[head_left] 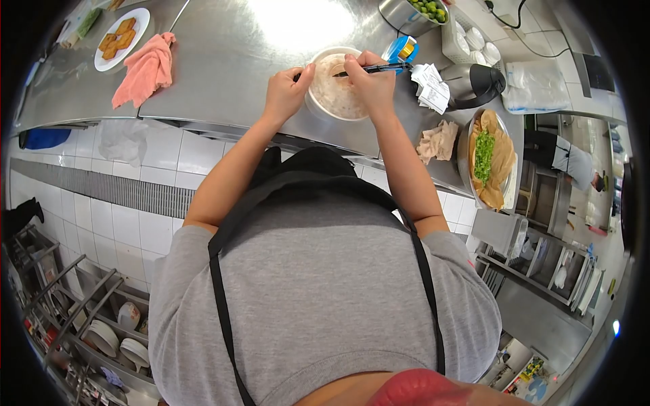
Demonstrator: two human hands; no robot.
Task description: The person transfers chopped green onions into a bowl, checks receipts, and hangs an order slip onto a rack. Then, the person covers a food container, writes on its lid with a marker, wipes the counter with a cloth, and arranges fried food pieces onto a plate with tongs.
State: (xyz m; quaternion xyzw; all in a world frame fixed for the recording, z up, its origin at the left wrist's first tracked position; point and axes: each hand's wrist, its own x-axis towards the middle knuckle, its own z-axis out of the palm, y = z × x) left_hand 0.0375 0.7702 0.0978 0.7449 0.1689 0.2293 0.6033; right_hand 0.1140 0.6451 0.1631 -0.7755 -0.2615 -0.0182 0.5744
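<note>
A round white tub [336,111] with a whitish, mottled top stands at the counter's front edge. My right hand [371,82] is closed around a black pen [389,68]; its slim shaft sticks out to the right, while the other end points down over the tub. At the tub's left rim, my left hand [288,93] has its fingers curled and thumb raised. A small dark thing [297,77] shows between that thumb and the fingers, too small to name. Whether the tub's top is a lid or bare contents, I cannot tell.
Right of the tub are a blue-rimmed roll [401,50], paper slips [430,88], a black-and-steel jug [477,84], a crumpled brown napkin [437,141] and a paper-lined tray [504,145] of chopped greens. A pink cloth [145,71] and a plate [139,19] of fried pieces lie left.
</note>
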